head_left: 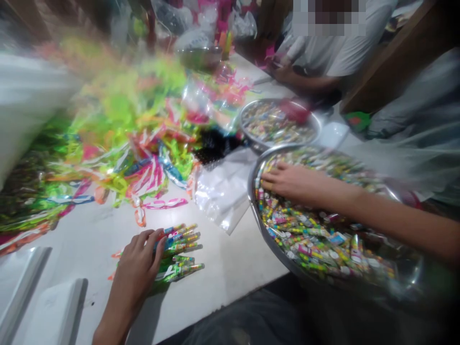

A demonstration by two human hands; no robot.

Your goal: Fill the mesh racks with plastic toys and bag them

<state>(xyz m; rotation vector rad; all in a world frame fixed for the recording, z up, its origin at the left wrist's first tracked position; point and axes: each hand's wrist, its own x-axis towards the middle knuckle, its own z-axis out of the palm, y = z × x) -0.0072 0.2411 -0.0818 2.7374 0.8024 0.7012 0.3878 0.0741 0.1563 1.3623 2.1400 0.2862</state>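
Observation:
My left hand (138, 261) lies palm down on the white table, its fingers closed together over a row of slim, clear tubes (185, 247) with colourful filling. The tubes point to the right, and green and orange plastic parts show around the hand. My right hand (282, 179) reaches into a large metal bowl (257, 215) heaped with small, bright tubes (305, 235). Its fingers are stretched out over the tubes near the bowl's left rim, with nothing visibly gripped. A clear plastic bag (224, 187) lies between the hands.
A blurred pile of neon plastic pieces with white strips (143, 143) covers the table's far left. Behind the large bowl stands a second metal bowl (244, 127) of small pieces. White packets (53, 306) lie at lower left. A person (345, 55) sits across the table.

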